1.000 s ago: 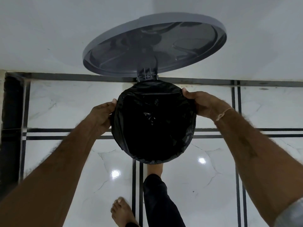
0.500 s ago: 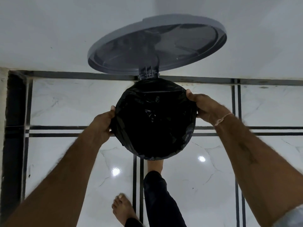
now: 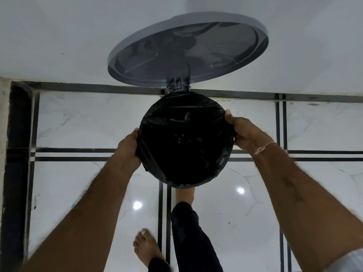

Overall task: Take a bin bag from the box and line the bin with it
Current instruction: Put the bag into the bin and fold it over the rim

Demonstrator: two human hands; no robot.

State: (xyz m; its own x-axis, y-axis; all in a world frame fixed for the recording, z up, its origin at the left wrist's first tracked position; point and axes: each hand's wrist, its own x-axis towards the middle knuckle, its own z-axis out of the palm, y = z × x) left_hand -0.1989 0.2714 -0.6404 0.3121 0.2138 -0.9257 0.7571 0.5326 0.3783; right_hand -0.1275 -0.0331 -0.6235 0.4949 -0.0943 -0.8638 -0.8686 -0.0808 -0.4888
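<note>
Bin bag (image 3: 184, 142): black, inside bin (image 3: 177, 88), edge folded over the rim. Left hand (image 3: 127, 148), right hand (image 3: 243, 132): fingers curled, gripping its overhang at bin's either side. Lid (image 3: 186, 52) raised behind. Outstanding, seemingly: snugging, letting go.

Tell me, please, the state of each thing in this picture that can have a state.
lid, open, fully raised on its hinge.
bin bag, open inside the bin, edge folded over the rim.
left hand, grips the bag's edge at the rim's left side.
right hand, grips the bag's edge at the rim's right side.
right foot, forward, toes hidden under the bin.
</note>
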